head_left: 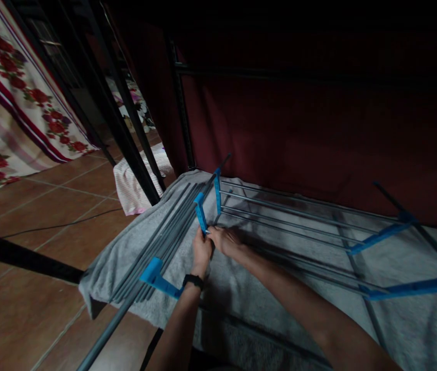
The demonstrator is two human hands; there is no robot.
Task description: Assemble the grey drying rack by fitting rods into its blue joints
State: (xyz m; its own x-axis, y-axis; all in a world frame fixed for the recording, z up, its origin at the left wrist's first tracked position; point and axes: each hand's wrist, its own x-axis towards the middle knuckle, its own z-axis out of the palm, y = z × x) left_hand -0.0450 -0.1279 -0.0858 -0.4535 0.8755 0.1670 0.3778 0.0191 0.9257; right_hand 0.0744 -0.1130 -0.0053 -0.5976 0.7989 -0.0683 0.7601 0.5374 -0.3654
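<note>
My left hand (pixel 202 251), with a dark band on its wrist, is closed around the lower end of a blue plastic bracket (pixel 200 208). Beside it, my right hand (pixel 224 240) pinches the end of a thin grey metal rod (pixel 318 268) against that bracket; the fingertips partly hide the contact. A thicker grey pole (pixel 110 325) runs along the left side, carrying this bracket, another blue bracket (pixel 160 278) nearer me and a third blue bracket (pixel 218 193) farther off. Several rods span from the far bracket to a blue bracket (pixel 382 237) on the right.
Loose grey rods (pixel 164 242) lie side by side on a grey blanket (pixel 241 299). Another blue bracket (pixel 415 288) sits at the right. Dark metal posts (pixel 121 129) stand left, by a tiled floor (pixel 48 216) and floral cloth (pixel 21 93). A dark red cloth (pixel 299 134) hangs behind.
</note>
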